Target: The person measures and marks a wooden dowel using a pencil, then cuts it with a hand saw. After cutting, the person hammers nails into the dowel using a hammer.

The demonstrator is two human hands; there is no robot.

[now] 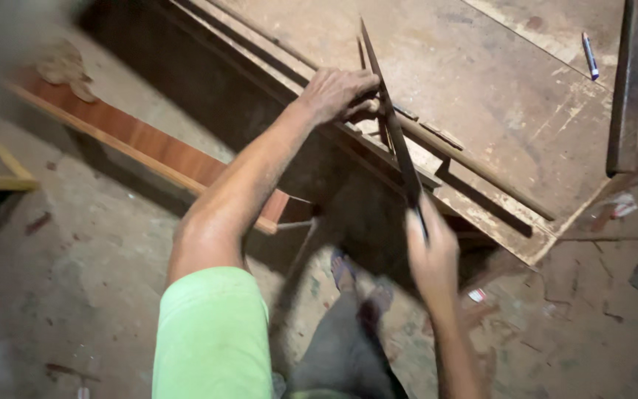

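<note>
My left hand (336,92) presses down on a thin wooden strip (474,168) that lies along the edge of a worn wooden workbench (481,81). My right hand (431,247) grips the handle of a long dark hand saw (393,125). The saw's blade runs up and away from the handle, crossing the strip right beside my left fingers. The right hand is blurred. Below the bench edge I see my legs and sandalled feet (356,284) on the floor.
A reddish laminated board (149,144) lies on the dusty concrete floor to the left. A blue pen (590,55) rests on the bench at the upper right, beside a dark upright bar (625,89). Scraps litter the floor at the right.
</note>
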